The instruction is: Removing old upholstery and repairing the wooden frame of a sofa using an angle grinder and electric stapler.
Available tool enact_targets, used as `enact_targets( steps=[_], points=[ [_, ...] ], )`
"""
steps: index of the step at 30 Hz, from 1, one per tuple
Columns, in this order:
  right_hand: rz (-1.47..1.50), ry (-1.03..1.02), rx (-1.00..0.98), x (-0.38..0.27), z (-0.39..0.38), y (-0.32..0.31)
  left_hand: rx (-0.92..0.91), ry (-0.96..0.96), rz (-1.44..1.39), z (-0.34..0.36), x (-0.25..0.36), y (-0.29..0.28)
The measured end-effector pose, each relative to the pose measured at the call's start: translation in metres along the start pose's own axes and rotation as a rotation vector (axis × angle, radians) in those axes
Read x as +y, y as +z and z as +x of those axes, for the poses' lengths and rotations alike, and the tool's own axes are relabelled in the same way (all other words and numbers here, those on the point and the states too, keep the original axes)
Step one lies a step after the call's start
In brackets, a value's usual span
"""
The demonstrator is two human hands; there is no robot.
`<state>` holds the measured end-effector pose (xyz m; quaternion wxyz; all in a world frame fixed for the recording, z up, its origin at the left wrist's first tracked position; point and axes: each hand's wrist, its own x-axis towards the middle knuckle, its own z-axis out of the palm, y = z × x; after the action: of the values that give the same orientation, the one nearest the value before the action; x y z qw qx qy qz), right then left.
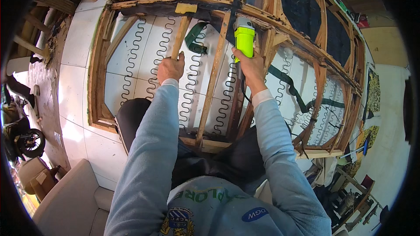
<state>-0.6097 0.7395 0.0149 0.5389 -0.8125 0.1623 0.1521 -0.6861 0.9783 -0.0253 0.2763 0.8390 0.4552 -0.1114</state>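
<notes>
A wooden sofa frame (97, 67) lies before me on white tiles, with wavy metal springs (190, 89) running along it. My left hand (170, 68) is closed around the lower part of a wooden slat (180, 37) left of the middle. In my right hand (252, 69) is a bright green angle grinder (244, 40), its grey head toward the frame's long middle rail (267, 15). A dark cord hangs below the tool. Whatever disc the head carries is hidden. Between my hands lies a loose dark green webbing strap (192, 39).
Another green strap (288, 85) crosses the springs at right. Black fabric (299, 6) covers the frame's far part. A pale sofa (70, 201) stands at lower left, a motorbike wheel (31, 143) beyond it. Tools and wood pieces (356, 201) are piled at lower right.
</notes>
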Motion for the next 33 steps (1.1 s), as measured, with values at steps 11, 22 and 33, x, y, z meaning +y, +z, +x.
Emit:
enact_targets(
  steps=[11,22,33],
  points=[
    [0.013,-0.001,0.025,0.0001,-0.0004,0.0015,0.002,-0.011,-0.002,-0.002,0.0011,-0.0019],
    [0.012,0.008,0.018,-0.0037,-0.0028,0.001,-0.005,-0.019,0.012,-0.0003,0.0005,-0.0014],
    [0.096,-0.025,0.0,-0.0012,-0.0031,0.0049,-0.002,0.001,-0.016,-0.002,0.0001,-0.0022]
  ],
)
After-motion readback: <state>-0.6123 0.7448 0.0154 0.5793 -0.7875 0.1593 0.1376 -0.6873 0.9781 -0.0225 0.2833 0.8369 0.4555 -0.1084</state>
